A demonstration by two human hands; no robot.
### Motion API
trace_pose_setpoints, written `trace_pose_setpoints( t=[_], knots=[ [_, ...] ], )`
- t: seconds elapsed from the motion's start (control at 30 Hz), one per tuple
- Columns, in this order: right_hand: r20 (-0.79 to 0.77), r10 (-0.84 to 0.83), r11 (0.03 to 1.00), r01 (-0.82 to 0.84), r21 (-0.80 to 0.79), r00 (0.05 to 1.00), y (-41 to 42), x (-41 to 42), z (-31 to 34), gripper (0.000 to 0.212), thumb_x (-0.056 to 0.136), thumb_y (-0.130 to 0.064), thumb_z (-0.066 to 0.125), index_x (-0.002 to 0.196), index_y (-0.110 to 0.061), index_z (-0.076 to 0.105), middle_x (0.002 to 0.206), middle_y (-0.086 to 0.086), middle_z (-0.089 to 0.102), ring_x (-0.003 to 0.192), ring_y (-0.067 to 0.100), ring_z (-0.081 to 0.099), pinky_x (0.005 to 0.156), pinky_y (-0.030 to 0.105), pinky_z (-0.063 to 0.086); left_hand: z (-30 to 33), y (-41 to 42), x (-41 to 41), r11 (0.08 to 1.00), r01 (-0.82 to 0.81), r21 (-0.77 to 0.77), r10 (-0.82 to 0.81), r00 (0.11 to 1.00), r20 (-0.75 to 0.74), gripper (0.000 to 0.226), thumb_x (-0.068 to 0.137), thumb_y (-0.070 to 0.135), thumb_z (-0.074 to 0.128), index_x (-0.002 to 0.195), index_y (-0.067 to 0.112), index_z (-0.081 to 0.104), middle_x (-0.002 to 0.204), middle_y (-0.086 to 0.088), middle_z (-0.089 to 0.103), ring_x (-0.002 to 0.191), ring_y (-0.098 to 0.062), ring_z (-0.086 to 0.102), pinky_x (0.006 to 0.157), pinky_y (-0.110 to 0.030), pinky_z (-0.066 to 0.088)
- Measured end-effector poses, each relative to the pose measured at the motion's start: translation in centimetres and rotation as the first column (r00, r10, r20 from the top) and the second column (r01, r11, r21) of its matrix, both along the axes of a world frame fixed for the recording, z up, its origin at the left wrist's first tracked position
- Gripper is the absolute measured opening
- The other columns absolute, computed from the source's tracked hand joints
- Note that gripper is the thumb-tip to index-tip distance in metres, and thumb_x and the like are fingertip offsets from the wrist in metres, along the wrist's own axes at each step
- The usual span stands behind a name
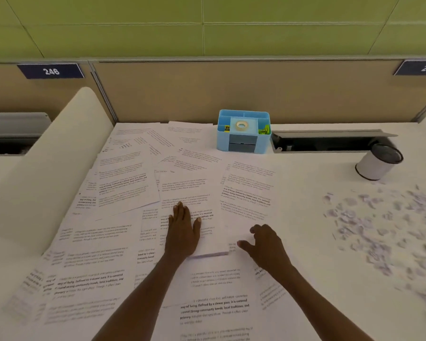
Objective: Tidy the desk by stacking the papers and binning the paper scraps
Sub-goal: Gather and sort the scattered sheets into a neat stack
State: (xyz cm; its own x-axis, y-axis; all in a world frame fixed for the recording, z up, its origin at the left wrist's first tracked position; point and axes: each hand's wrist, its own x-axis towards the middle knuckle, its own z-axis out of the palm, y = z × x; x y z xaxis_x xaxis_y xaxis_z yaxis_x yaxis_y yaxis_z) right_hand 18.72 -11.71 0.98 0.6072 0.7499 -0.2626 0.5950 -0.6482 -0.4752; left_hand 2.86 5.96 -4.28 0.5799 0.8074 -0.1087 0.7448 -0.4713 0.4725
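Note:
Printed papers (123, 188) lie scattered and overlapping across the left and middle of the white desk (330, 279). A thicker stack of sheets (207, 232) sits in the middle. My left hand (182, 232) lies flat on that stack with straight fingers. Just right of the stack, my right hand (266, 244) hovers with loosely curled fingers over another sheet, its thumb near the stack's lower right corner; I see nothing held in it. Torn paper scraps (379, 222) cover the desk at the right. A white cylindrical bin (376, 163) with a dark lining stands behind the scraps.
A blue desk organiser (244, 134) with tape and clips stands at the back centre. Beside it an open cable tray (325, 141) runs along the partition. A curved white divider (59, 153) bounds the desk on the left.

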Motion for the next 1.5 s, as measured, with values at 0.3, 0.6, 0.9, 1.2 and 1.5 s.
trace_pose_setpoints(
  t=[0.3, 0.6, 0.9, 1.2, 1.5],
  knots=[
    [-0.11, 0.116, 0.985, -0.101, 0.137, 0.987, -0.3, -2.5, -0.3, 0.041, 0.092, -0.035, 0.059, 0.123, -0.009, 0.057, 0.117, 0.007, 0.06, 0.106, 0.019, 0.059, 0.089, 0.024, 0.043, 2.6, -1.1, -0.7, 0.97, -0.067, -0.233, 0.095, 0.989, 0.111, 0.06, 0.107, 0.034, 0.03, 0.157, 0.006, 0.012, 0.165, -0.011, 0.006, 0.153, -0.023, 0.002, 0.124, -0.038, 0.0],
    [-0.194, -0.018, 0.98, 0.055, 0.191, 0.981, 1.6, -4.3, -0.7, 0.041, 0.094, -0.036, 0.055, 0.124, -0.009, 0.055, 0.118, 0.006, 0.063, 0.108, 0.019, 0.059, 0.088, 0.024, 0.042, 2.7, -6.0, -2.4, 0.969, -0.203, -0.139, 0.223, 0.965, 0.141, 0.054, 0.105, 0.024, 0.039, 0.155, 0.008, 0.022, 0.164, -0.01, 0.017, 0.152, -0.023, 0.012, 0.122, -0.035, 0.012],
    [0.013, -0.004, 0.997, 0.003, 0.077, 1.0, 4.4, -6.3, -0.8, 0.052, 0.086, -0.05, 0.06, 0.113, -0.007, 0.05, 0.119, 0.011, 0.042, 0.107, 0.022, 0.043, 0.08, 0.026, 0.042, 2.1, -7.5, -5.5, 0.986, -0.146, -0.079, 0.128, 0.973, -0.194, 0.075, 0.1, 0.043, 0.049, 0.156, 0.007, 0.014, 0.166, -0.012, 0.0, 0.153, -0.025, -0.001, 0.121, -0.037, 0.017],
    [0.154, -0.111, 0.993, 0.106, 0.041, 0.982, 6.8, -8.8, -0.4, 0.057, 0.08, -0.05, 0.066, 0.114, -0.01, 0.043, 0.121, 0.009, 0.045, 0.111, 0.023, 0.044, 0.091, 0.031, 0.046, 2.4, -6.2, -6.6, 1.0, -0.02, -0.023, 0.013, 0.965, -0.263, 0.079, 0.096, 0.053, 0.05, 0.156, 0.011, 0.019, 0.165, -0.012, 0.007, 0.153, -0.026, 0.009, 0.119, -0.037, 0.023],
    [0.1, -0.125, 0.99, 0.131, -0.056, 0.987, 8.5, -7.9, -0.3, 0.059, 0.076, -0.047, 0.074, 0.114, -0.008, 0.053, 0.12, 0.012, 0.047, 0.112, 0.026, 0.045, 0.091, 0.035, 0.043, 1.5, -6.3, -7.0, 0.999, 0.032, 0.041, -0.02, 0.964, -0.266, 0.079, 0.097, 0.055, 0.046, 0.156, 0.011, 0.018, 0.165, -0.013, 0.01, 0.152, -0.028, 0.012, 0.116, -0.04, 0.031]
  ],
)
